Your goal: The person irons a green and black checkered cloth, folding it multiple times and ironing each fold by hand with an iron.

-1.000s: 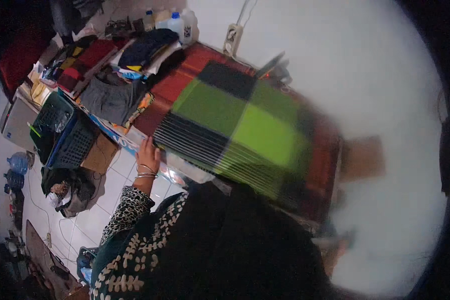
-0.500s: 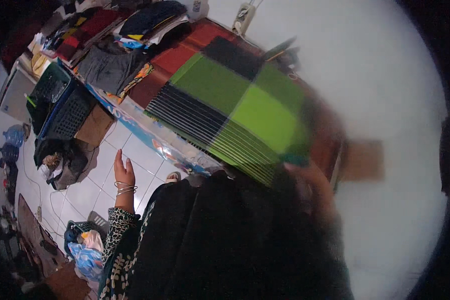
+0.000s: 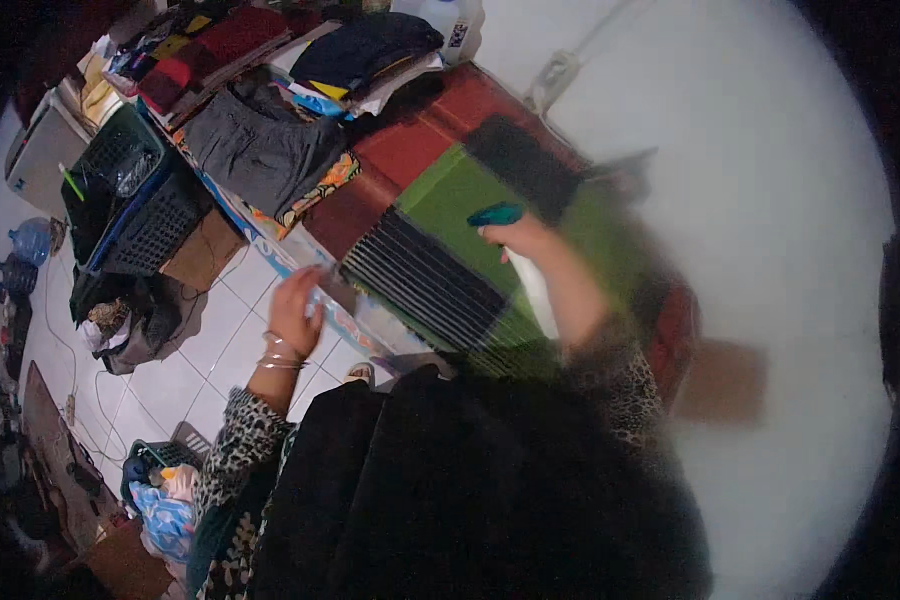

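Note:
My right hand [image 3: 518, 238] grips a white spray bottle [image 3: 532, 295] with a teal trigger head, held above a checked green and dark cloth [image 3: 450, 180] with a striped section. The cloth lies over a red and brown cover [image 3: 385, 145] on a raised padded surface. My left hand [image 3: 295, 310] is raised beside that surface's near edge, fingers loosely bent and apart, nothing visible in it. A folded grey garment [image 3: 250, 150] on patterned cloth lies at the far left end of the surface.
Folded clothes [image 3: 360, 50] form piles at the back. Green and blue baskets [image 3: 130, 230], a cardboard piece [image 3: 202, 258], a dark heap [image 3: 120, 330] and a laundry basket [image 3: 170, 510] stand on the tiled floor, with cords. A power strip [image 3: 555, 80] is near the wall. The lens's right side looks hazy.
My right hand has come into view and moved up over the green cloth with the spray bottle. My left hand has left the surface's edge, dropped, then risen again near it.

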`<control>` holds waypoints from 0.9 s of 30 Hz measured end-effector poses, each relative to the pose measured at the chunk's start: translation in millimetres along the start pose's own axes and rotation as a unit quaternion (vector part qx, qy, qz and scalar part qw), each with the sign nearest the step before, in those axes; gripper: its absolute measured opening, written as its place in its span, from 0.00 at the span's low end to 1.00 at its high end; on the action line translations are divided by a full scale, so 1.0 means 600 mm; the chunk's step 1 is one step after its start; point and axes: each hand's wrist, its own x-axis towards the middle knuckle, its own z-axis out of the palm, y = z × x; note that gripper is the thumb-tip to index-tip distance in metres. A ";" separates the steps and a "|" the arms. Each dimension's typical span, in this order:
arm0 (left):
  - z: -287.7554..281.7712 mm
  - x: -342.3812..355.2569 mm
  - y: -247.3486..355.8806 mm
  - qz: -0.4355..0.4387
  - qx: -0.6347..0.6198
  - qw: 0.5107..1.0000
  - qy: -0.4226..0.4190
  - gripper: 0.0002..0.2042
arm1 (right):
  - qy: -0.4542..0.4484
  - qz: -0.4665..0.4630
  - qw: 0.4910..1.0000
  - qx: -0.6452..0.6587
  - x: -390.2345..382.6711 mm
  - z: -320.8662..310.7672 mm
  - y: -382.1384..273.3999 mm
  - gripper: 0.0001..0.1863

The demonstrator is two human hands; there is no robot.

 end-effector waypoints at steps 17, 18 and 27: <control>0.094 0.140 0.065 0.197 0.058 0.952 -0.227 0.29 | 0.311 0.156 0.926 -0.146 0.056 -0.211 0.148 0.21; 0.092 0.143 0.069 0.202 0.054 0.951 -0.229 0.29 | 0.320 0.156 0.925 -0.132 0.025 -0.219 0.161 0.21; 0.106 0.136 0.059 0.199 0.079 0.952 -0.218 0.30 | 0.269 0.135 0.918 0.259 -0.291 -0.142 0.172 0.19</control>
